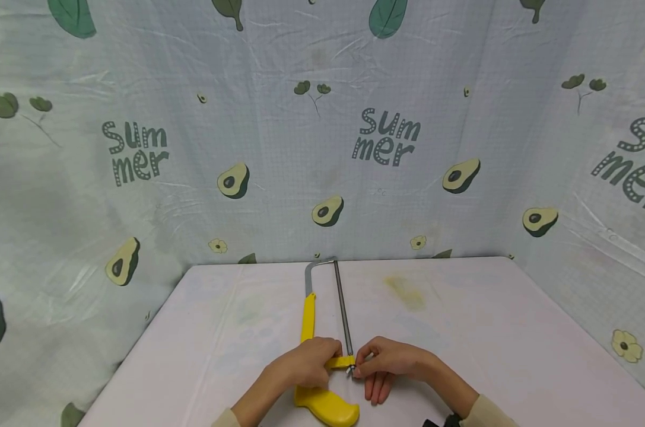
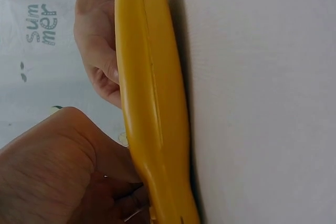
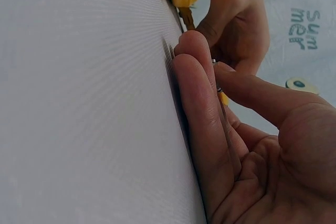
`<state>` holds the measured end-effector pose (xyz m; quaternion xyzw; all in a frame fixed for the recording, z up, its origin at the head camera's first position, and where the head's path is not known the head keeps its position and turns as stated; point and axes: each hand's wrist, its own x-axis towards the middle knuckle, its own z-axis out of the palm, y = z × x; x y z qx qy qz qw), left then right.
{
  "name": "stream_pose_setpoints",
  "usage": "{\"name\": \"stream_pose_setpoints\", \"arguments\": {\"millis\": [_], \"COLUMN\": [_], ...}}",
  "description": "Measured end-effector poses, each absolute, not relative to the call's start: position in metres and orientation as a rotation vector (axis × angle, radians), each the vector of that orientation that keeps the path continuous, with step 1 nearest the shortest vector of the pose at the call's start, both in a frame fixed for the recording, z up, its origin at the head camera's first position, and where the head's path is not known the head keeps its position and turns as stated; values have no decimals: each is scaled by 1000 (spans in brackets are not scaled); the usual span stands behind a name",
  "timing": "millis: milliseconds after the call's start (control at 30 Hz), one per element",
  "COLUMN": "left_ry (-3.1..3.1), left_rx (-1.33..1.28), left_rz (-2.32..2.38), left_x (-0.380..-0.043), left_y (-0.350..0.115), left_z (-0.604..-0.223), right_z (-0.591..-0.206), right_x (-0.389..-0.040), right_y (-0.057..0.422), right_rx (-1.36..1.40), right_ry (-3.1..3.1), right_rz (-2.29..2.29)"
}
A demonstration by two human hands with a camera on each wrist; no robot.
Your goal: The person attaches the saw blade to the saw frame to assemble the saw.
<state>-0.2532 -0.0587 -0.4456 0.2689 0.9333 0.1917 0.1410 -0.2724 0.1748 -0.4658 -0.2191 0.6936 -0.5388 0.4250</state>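
A hacksaw (image 1: 308,317) with a yellow frame and grey front bow lies on the table, its handle (image 2: 151,72) toward me. Its thin blade (image 1: 343,305) runs along the right side. My left hand (image 1: 310,362) grips the yellow frame just ahead of the handle. At the blade's near end, a small metal wing nut (image 1: 350,370) sticks out below the yellow crosspiece (image 1: 340,362). My right hand (image 1: 388,360) pinches at this wing nut with thumb and index finger. In the right wrist view, its lower fingers (image 3: 197,90) lie along the table; the thumb partly hides the nut.
The white table (image 1: 461,332) reaches back to a pale curtain (image 1: 279,136) printed with avocados and lettering. A yellowish stain (image 1: 404,292) marks the cloth right of the blade. Something small and black (image 1: 450,421) shows by the right sleeve.
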Motion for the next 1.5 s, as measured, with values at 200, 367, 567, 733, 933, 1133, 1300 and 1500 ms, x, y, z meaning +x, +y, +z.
{"name": "stream_pose_setpoints", "arguments": {"millis": [200,367,567,733,933,1133,1300,1500], "left_ry": [2717,2728,2746,2759,2746,2768,2786,2783], "left_rx": [750,757,752,757,751,791,817,807], "left_rz": [515,485,430,391,401,349,319,348], "left_x": [-250,-249,-247,-247,-247,-248,-248,-248], "left_y": [-57,-57,-55,-53,-52,-53,-52,-53], "left_z": [-444,-444,-442,-443,-444,-444,-443,-441], "right_z": [-465,-467,-467,-467,-467,-467,-468,-469], "right_x": [-272,-273,-273,-273,-273,-274,-275,-276], "right_y": [174,174,174,176,178,178,179,178], "right_rx": [-549,-539,-543,-538,-544,-554,-549,-545], "right_ry": [1742,1747,1746,1741,1731,1736,1739,1739], "right_rz": [-1343,-1335,-1336,-1330,-1330,-1328,-1325,-1328]}}
